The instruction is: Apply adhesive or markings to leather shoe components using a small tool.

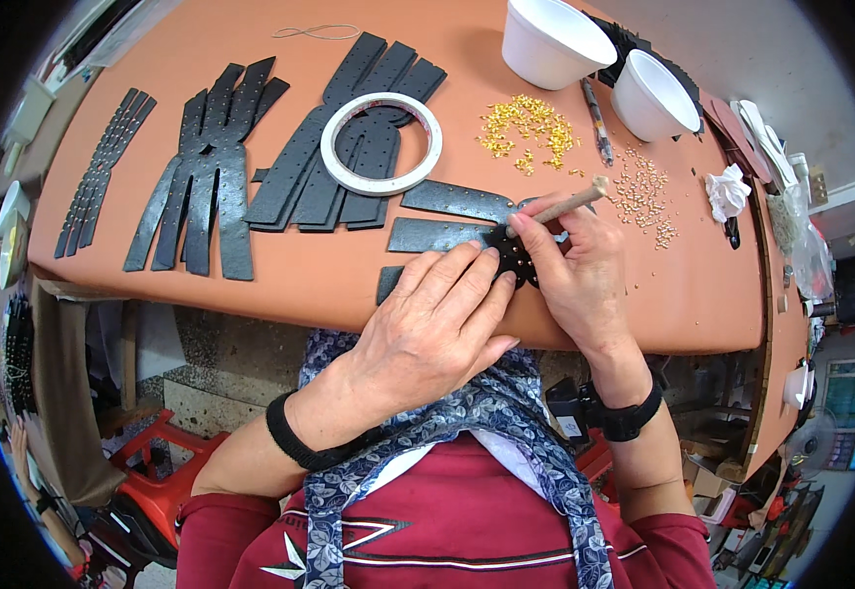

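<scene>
My left hand (437,319) lies with its fingers stretched out over a black leather strip piece (435,234), pressing it to the table near the front edge. The piece has slit strips pointing left and rows of small holes or studs, partly covered by both hands. In my right hand (582,265) a thin tan stick-like tool (577,202) is pinched between thumb and fingers, tilted, its blunt pale end up to the right. Its lower end is hidden by the fingers above the studded part of the leather. Gold studs (528,130) and paler small studs (643,191) lie loose beyond my right hand.
Several cut black leather pieces (208,147) lie to the left, with a white tape roll (381,187) on one stack. Two white bowls (557,44) and a dark pen-like tool (597,121) stand or lie at the back right. Crumpled white tissue (729,190) sits near the right edge.
</scene>
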A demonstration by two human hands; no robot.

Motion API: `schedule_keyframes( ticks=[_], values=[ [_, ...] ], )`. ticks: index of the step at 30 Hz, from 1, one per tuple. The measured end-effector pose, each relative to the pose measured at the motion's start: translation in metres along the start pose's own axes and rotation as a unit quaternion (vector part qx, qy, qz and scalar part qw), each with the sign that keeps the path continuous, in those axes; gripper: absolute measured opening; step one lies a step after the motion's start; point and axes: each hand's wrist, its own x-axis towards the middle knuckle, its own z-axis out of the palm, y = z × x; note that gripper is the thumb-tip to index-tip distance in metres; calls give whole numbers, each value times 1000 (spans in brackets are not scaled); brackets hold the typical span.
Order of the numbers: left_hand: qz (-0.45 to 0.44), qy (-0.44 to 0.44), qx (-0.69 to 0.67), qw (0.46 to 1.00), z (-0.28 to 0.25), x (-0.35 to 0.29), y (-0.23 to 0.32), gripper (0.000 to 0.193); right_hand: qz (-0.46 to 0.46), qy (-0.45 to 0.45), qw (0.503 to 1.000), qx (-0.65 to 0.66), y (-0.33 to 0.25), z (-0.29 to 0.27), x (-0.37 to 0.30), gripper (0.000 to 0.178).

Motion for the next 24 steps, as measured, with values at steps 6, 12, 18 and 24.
schedule_keyframes(
  ticks=[6,12,18,24],
  values=[
    [4,4,-3,1000,-2,1,0,52,124,-21,984,129,10,-5,5,16],
    [1,7,-9,1000,-1,0,0,53,172,4,946,276,24,-12,5,13],
    [-2,3,-10,1000,-1,0,0,53,115,2,974,197,21,-8,1,14],
    [1,3,-1,1000,0,1,0,53,91,-8,981,173,18,-5,0,15]
  ],
)
